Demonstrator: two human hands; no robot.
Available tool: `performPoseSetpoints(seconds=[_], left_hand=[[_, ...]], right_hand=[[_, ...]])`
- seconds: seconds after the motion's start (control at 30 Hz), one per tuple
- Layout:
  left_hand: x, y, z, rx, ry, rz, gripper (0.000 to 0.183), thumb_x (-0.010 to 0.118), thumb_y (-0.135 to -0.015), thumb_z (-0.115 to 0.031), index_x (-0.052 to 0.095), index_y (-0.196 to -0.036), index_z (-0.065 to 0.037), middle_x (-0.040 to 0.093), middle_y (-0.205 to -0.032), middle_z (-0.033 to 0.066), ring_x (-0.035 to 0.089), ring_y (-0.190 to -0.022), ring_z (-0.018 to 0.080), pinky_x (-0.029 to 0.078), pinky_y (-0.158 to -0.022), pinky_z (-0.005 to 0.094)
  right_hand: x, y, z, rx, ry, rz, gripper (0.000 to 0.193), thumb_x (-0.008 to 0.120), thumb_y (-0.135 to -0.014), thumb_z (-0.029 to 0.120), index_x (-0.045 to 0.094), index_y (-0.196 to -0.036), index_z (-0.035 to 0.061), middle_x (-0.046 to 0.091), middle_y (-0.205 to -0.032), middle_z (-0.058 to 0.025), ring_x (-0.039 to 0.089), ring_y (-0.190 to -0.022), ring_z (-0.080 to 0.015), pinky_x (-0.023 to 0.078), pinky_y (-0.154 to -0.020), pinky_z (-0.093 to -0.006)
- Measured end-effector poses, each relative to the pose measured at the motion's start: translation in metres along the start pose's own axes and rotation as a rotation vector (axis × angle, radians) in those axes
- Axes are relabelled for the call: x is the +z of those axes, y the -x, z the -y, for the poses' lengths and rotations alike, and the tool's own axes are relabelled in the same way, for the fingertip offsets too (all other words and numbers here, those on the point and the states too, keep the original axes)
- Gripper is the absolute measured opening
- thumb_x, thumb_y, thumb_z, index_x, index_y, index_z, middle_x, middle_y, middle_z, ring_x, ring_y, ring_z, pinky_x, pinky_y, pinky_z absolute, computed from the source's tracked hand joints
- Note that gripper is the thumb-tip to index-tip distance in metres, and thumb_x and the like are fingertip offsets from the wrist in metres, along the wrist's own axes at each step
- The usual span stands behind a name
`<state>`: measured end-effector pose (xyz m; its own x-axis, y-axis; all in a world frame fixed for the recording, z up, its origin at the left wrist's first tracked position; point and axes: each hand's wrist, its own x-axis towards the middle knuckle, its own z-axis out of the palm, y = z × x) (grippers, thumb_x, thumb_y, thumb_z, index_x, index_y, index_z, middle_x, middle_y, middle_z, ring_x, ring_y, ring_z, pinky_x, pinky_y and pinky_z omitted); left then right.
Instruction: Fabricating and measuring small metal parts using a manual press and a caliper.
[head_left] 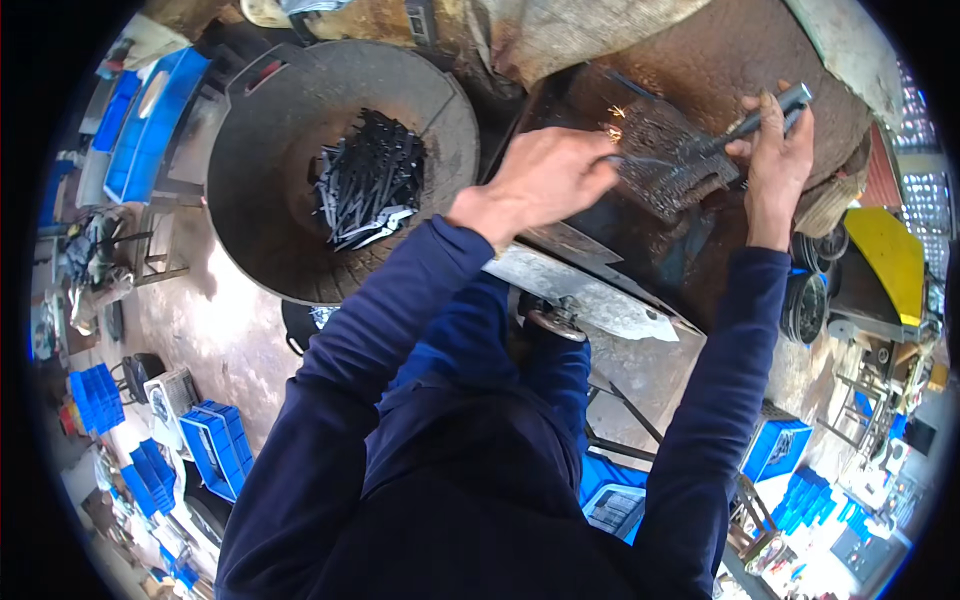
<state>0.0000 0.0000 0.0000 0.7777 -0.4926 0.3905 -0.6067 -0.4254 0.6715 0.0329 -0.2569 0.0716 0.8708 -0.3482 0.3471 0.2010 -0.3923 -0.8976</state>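
My left hand is closed over the near-left side of a rough, rusty metal block. A thin dark metal strip sticks out from its fingers across the block. My right hand is wrapped round a dark tool with a grey cylindrical end, which slants down toward the block. Small orange sparks show at the block's far left edge. Where the strip and the tool come close together, I cannot tell whether they touch.
A wide dark metal pan stands to the left, holding a pile of dark metal strips and some silvery pieces. Blue crates stand on the floor at the left. At the right are black wheels and a yellow panel.
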Motion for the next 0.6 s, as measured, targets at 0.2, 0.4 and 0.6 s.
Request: performPoseSetpoints(seconds=[0.2,0.4,0.6], left_hand=[[0.003,0.010,0.007,-0.171,0.014,0.044,0.018,0.062,-0.093,-0.022,0.066,-0.099,-0.006,0.066,-0.076,0.0197,0.065,-0.075,0.0409,0.051,-0.067,0.0477],[0.000,0.018,0.002,-0.187,-0.080,0.074,0.019,0.061,-0.093,-0.024,0.066,-0.096,-0.006,0.068,-0.075,0.0198,0.066,-0.078,0.0421,0.052,-0.070,0.0517],[0.004,0.017,0.003,-0.184,-0.085,0.068,0.021,0.060,-0.094,-0.026,0.064,-0.095,-0.005,0.067,-0.076,0.0201,0.066,-0.078,0.0423,0.052,-0.070,0.0522]], right_hand=[[0.006,0.005,0.000,-0.057,-0.058,-0.003,0.039,0.060,-0.103,0.019,0.047,-0.136,0.0024,0.072,-0.098,-0.0101,0.057,-0.058,-0.0070,0.052,-0.047,-0.0207],[0.002,0.005,0.000,-0.069,-0.094,0.020,0.038,0.061,-0.103,0.020,0.048,-0.134,0.0019,0.072,-0.098,-0.0099,0.058,-0.058,-0.0079,0.051,-0.046,-0.0218],[0.004,0.007,0.004,0.000,-0.064,-0.046,0.042,0.059,-0.103,0.022,0.045,-0.141,0.0089,0.065,-0.091,-0.0061,0.056,-0.060,-0.0080,0.049,-0.043,-0.0215]])
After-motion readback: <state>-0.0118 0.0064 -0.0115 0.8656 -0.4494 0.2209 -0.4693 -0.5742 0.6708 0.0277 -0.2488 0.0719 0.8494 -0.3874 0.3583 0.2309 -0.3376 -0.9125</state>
